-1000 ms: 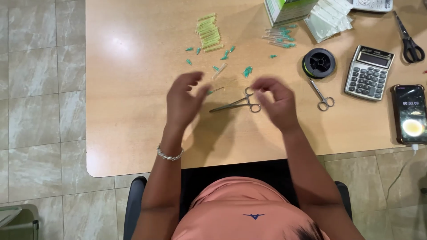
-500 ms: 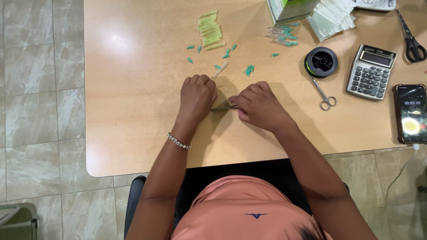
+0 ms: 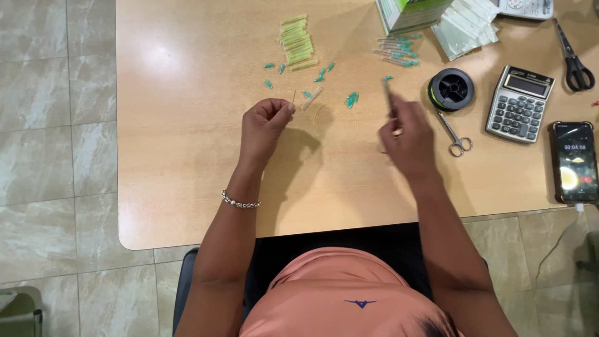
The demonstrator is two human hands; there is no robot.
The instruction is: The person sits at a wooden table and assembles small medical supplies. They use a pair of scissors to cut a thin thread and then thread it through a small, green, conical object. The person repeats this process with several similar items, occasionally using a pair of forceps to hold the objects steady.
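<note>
While L hand point(image 3: 265, 122) pinches thin needle point(image 3: 294, 98) — R hand point(image 3: 409, 134) grips slim metal forceps point(image 3: 389, 100).

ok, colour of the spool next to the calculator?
Black spool, with a yellow-green edge on its left rim; seen in the head view.

Two scissors point(image 3: 574, 59) point(image 3: 454, 134); one calculator point(image 3: 520, 103); one phone point(image 3: 574, 162); one spool point(image 3: 451, 89).

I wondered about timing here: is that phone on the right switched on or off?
On. The phone lies flat at the table's right edge with its screen lit, showing pale digits and a glowing round button.
</note>
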